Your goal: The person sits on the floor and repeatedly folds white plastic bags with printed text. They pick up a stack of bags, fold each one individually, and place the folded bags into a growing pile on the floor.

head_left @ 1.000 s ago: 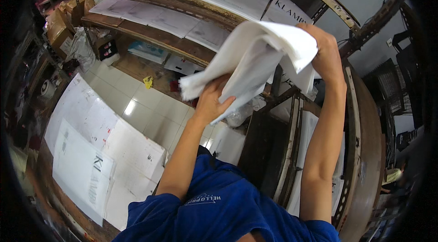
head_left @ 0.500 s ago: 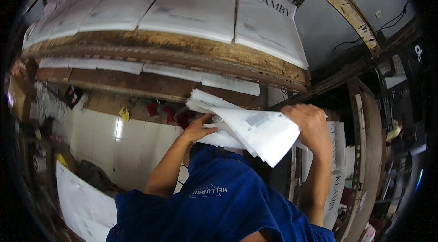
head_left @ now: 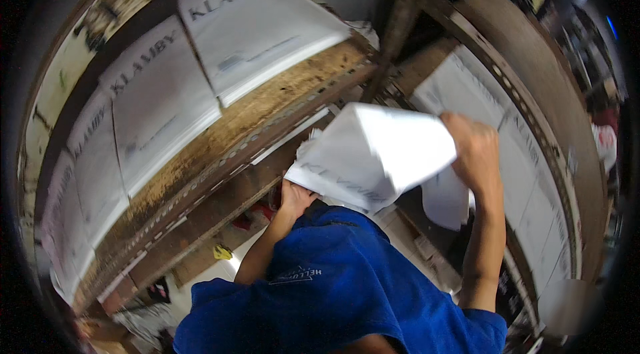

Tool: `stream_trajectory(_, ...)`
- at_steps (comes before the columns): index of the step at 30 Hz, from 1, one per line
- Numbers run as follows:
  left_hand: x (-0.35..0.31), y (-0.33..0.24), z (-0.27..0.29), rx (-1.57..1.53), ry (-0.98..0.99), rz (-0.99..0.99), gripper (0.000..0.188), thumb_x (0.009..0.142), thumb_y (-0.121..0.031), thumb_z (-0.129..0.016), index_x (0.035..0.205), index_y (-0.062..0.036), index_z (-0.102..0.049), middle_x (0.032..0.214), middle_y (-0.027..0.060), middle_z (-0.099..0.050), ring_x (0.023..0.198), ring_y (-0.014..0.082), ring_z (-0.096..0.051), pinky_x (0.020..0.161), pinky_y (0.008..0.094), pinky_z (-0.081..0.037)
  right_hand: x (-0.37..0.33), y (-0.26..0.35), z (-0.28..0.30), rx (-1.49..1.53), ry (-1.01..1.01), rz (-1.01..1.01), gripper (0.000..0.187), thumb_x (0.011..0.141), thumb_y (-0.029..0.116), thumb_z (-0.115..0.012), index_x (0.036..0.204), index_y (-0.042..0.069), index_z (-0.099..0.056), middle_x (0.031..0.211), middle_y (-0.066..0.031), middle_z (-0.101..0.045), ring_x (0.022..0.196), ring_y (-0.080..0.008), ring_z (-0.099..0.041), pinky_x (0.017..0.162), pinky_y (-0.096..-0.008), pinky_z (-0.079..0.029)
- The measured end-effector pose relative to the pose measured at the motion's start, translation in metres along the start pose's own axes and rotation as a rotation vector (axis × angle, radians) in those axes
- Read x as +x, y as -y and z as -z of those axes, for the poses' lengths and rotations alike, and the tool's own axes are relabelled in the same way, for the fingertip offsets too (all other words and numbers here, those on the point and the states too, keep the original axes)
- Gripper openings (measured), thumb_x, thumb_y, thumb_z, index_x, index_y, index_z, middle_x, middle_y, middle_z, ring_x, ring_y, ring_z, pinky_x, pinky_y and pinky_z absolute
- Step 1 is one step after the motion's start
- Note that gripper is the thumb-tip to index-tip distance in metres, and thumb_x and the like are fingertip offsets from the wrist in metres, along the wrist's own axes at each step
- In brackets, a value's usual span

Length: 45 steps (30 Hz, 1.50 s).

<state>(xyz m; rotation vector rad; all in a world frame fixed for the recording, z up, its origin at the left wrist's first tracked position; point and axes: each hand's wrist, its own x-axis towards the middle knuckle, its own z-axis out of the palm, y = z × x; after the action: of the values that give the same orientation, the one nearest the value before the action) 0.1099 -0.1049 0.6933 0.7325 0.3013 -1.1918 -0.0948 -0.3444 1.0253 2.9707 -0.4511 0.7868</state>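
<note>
Item: flat stacks of white rectangular sheets with dark print (head_left: 163,104), from 9 to 11 o'clock; set side by side, lettered faces up, apparently so each pile reads at a glance and stays flat.
Item: worn yellow-brown wooden shelf (head_left: 287,86), running from 8 o'clock to near 12, under those stacks.
Item: small crumpled yellow scrap (head_left: 222,252), 7 o'clock, low beyond the shelf.
Item: bare left hand (head_left: 297,199), 7 o'clock, close to centre; at the bundle's lower-left corner, seemingly to steady that end. The fingers are partly lost against the sheets, so whether they close on them cannot be told.
Item: short-sleeved blue cloth shirt (head_left: 333,274), 6 o'clock, on the person.
Item: loose, bent bundle of thin white sheets (head_left: 373,161), at centre, between the hands and above the shirt; it bows, probably because limp sheets are held at their ends.
Item: bare right hand (head_left: 472,147), 3 o'clock; fist clenched on the bundle's right end, likely keeping the layers together.
Item: limp white flap (head_left: 445,202), 4 o'clock, hanging below that fist.
Item: further white printed stacks (head_left: 523,154), 2 to 4 o'clock, laid in a row along the right-hand rack.
</note>
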Motion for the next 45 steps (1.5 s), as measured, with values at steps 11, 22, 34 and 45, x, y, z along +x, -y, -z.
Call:
stream_trajectory(11,0.039,0.012,0.024,-0.104,0.171,0.298,0.099,0.084,-0.083,-0.02,0.153,-0.0128,-0.024,0.159,0.0092,-0.023,0.147,0.0297,-0.017,0.119,0.0484,-0.007,-0.045,0.076,-0.016,0.063,0.365,0.129,0.021,0.067,0.014,-0.067,0.085,0.008,-0.057,0.063,-0.0069,-0.057,0.059,-0.0265,-0.062,0.055,-0.0365,-0.047)
stream_trajectory(22,0.018,0.025,0.039,0.195,0.128,0.487,0.095,0.084,-0.083,-0.025,0.154,-0.0191,-0.021,0.158,0.0079,-0.025,0.144,0.0299,-0.022,0.118,0.0481,-0.017,-0.037,0.158,0.069,0.22,0.2,-0.278,0.015,0.08,0.017,-0.071,0.085,0.005,-0.064,0.071,-0.0061,-0.065,0.064,-0.0182,-0.067,0.059,-0.0317,-0.051)
stream_trajectory(34,-0.06,0.025,0.076,0.305,0.242,0.389,0.097,0.081,-0.085,-0.029,0.154,-0.0202,-0.02,0.158,0.0071,-0.024,0.144,0.0307,-0.023,0.117,0.0492,-0.021,-0.144,0.157,0.078,0.209,0.316,-0.862,0.024,0.093,0.021,-0.064,0.104,-0.001,-0.066,0.088,-0.0115,-0.07,0.079,-0.0182,-0.061,0.08,-0.0337,-0.05)
stream_trajectory(45,-0.059,0.043,0.204,0.382,0.405,0.447,0.139,0.047,-0.092,-0.058,0.153,-0.0113,-0.017,0.157,0.0105,-0.023,0.141,0.03,-0.028,0.114,0.053,-0.028,-0.24,0.195,-0.064,0.225,0.236,-1.411,0.031,0.086,0.027,-0.064,0.105,0.003,-0.068,0.091,-0.022,-0.07,0.08,-0.0334,-0.067,0.079,-0.0396,-0.051)
